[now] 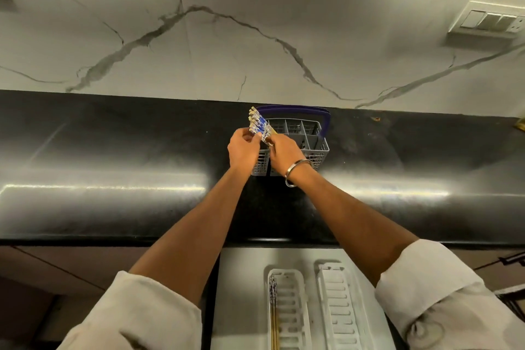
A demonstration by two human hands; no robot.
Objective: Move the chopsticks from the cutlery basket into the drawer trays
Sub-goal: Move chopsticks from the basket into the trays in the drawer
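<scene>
Several chopsticks [260, 125] fanned in both hands [262, 149] above grey cutlery basket [311, 136], far centre of dark surface [113, 167].

Left hand [243, 149]: fingers curled round lower part of bundle. Right hand [284, 150]: fingers pinching same bundle just beside left hand, metal bangle [295, 172] at wrist. Patterned blue-and-white ends tilted up and to the left, clear of basket rim; lower tips hidden behind hands, so whether fully out of compartment cannot be told. Basket with dark blue handle [301, 111], remaining compartments apparently without chopsticks. Open drawer [244, 293] near, below surface edge, holding two white trays [318, 307]; left tray [287, 310] already with a few chopsticks, right tray [343, 307] bare. Risks, as judged: loose fan slipping apart during carry to drawer, sticks dropping onto surface or floor; hidden tips catching basket mesh and tipping basket.
</scene>
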